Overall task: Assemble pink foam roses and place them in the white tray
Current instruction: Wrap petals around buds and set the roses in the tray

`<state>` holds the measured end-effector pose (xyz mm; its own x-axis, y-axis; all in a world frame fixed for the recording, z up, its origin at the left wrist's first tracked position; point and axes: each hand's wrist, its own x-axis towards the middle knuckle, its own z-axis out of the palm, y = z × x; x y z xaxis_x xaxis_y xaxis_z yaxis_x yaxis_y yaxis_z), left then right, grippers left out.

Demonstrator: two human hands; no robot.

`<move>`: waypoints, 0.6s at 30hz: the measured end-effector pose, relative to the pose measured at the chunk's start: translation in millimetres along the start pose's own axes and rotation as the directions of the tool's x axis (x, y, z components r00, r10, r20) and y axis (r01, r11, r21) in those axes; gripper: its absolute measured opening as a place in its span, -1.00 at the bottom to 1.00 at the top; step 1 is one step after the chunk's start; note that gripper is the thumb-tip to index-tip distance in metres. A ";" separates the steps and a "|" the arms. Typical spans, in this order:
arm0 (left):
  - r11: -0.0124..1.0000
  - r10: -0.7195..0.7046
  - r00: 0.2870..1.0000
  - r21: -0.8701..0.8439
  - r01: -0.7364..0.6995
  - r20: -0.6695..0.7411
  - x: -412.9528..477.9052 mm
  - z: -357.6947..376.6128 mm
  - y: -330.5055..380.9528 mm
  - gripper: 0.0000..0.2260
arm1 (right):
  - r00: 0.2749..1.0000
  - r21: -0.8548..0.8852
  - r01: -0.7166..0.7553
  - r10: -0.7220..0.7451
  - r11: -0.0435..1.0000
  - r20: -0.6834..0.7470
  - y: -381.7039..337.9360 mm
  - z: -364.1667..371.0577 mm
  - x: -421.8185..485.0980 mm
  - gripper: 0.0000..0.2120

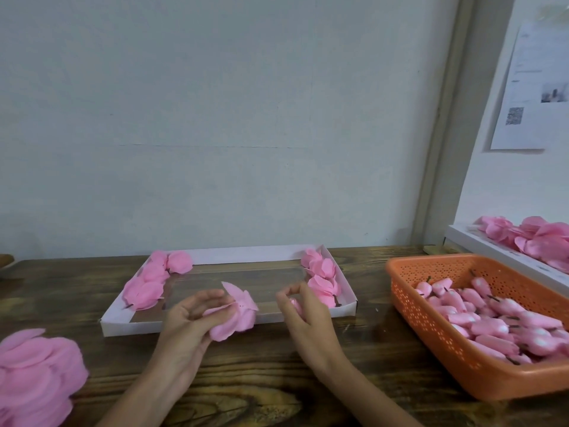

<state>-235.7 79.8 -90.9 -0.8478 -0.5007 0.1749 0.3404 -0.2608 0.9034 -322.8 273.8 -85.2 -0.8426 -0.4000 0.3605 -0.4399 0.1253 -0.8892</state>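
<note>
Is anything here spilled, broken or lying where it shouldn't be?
Nothing stands out. Finished roses lie along both ends of the white tray, buds sit inside the orange basket, and loose petals form one pile on the table.

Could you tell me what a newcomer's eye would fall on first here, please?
Pink everywhere: the left hand holds a petal cluster and the right hand a pink bud, over the near edge of the white tray. Finished roses line the tray's left and right sides. An orange basket of buds sits at right, a petal pile at lower left.
</note>
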 end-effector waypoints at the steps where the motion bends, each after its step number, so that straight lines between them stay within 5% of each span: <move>1: 1.000 0.002 1.000 -0.006 -0.002 -0.001 0.3 -0.2 0.3 -0.72 | 0.997 0.032 -0.062 0.060 0.998 0.046 -1.4 0.7 -1.0 -0.76; 5: 0.999 0.002 0.999 -0.051 -0.001 0.032 -0.7 2.9 -0.9 -0.71 | 0.944 0.103 -0.219 0.185 0.970 0.272 -8.8 3.3 -4.1 -0.51; 8: 0.999 0.006 0.997 -0.053 -0.001 0.079 -3.1 6.1 -0.5 -0.70 | 0.898 0.254 -0.292 0.172 0.922 0.405 -15.3 5.2 -7.5 -0.60; 18: 0.997 -0.083 0.976 0.013 0.082 0.202 -8.4 11.0 -0.3 -0.37 | 0.929 0.346 -0.272 0.152 0.898 0.337 -19.9 1.8 -9.5 -0.87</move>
<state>-233.2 93.1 -88.3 -0.9379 -0.3000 0.1745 0.2640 -0.2903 0.9198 -305.5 273.4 -71.5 -0.7454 -0.6583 0.1051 -0.0580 -0.0930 -0.9940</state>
